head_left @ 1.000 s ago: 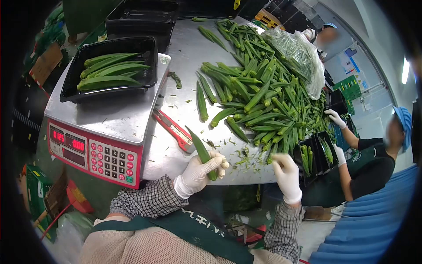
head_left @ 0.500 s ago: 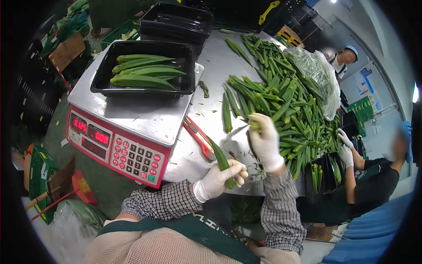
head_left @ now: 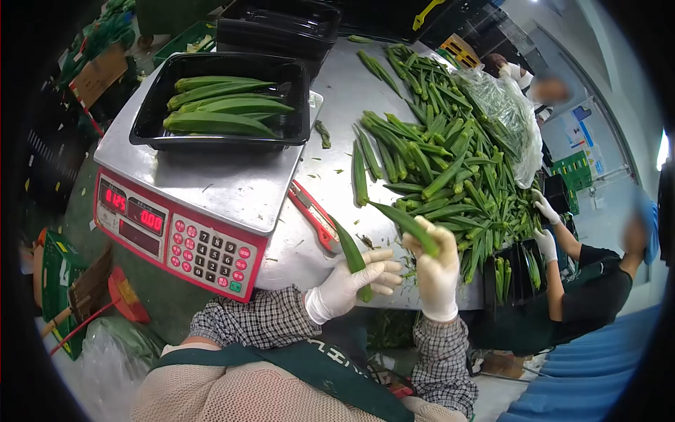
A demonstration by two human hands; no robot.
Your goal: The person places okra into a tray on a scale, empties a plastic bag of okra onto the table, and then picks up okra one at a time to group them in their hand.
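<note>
My left hand (head_left: 344,287), in a white glove, holds an okra pod (head_left: 350,252) upright between thumb and palm, its other fingers stretched out. Close by on the right, my gloved right hand (head_left: 436,271) grips a second okra pod (head_left: 404,224) by its stem end, with the tip pointing up and left. Behind the right hand spreads a big heap of okra (head_left: 450,158) on the metal table (head_left: 337,105). A red box cutter (head_left: 314,218) lies just beyond my left hand. Several pods rest in a black tray (head_left: 218,144) on the scale (head_left: 204,186).
Stacked black trays (head_left: 278,28) stand behind the scale. A clear plastic bag (head_left: 517,119) lies against the heap's far side. At the right, a co-worker's gloved hands (head_left: 545,225) are beside black trays (head_left: 520,274); another person stands farther back.
My right hand has come back from the heap toward my left hand, and the okra pod in it now shows clearly. My left hand stays nearly in place with its pod, fingers more extended.
</note>
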